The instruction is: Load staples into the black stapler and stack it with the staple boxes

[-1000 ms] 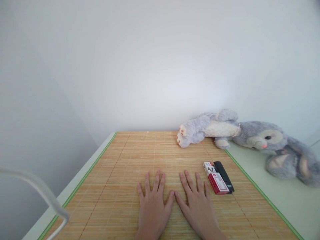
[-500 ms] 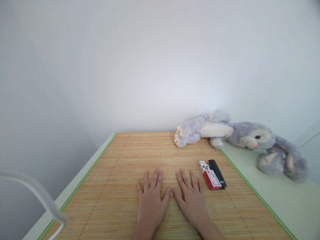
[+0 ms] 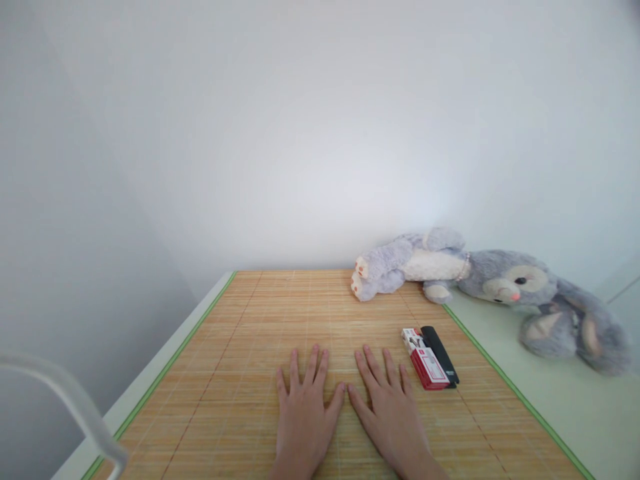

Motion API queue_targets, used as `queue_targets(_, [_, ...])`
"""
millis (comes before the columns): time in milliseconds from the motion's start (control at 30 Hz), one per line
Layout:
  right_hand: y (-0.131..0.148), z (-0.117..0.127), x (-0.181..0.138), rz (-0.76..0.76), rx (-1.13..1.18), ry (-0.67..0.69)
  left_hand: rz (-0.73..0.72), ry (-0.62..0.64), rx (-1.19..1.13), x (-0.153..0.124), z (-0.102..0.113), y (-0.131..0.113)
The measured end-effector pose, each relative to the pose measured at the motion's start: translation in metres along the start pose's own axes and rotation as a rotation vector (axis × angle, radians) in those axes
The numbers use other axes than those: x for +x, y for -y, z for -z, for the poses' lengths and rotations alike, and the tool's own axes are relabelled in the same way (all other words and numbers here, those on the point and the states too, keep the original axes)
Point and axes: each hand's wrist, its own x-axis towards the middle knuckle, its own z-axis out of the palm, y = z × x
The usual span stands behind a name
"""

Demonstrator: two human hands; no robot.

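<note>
My left hand (image 3: 306,417) lies flat, palm down, on a bamboo mat (image 3: 240,400), its fingers spread. Beside it my right hand (image 3: 393,420) rests the same way, the two thumbs nearly meeting. Neither hand holds anything. Just right of my right hand's fingertips are small red-and-white boxes (image 3: 429,365), which look like staple boxes. Against their right side lies a black stapler (image 3: 441,353), slanted along them and partly hidden by them.
A grey plush rabbit (image 3: 435,263) lies on its side along the wall at the back right, its ears over the pale table top (image 3: 555,393). A white curved cable or tube (image 3: 75,400), blurred, crosses the lower left.
The whole view has shifted slightly, so everything appears a little lower and mostly further right. My hands stay flat on the mat, and no object has been moved.
</note>
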Motion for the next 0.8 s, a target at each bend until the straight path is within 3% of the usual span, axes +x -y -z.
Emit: queue_targets(800, [-0.0006, -0.0074, 0.0006, 0.003, 0.124, -0.03, 0.001, -0.01, -0.14, 0.0, -0.0069, -0.0013])
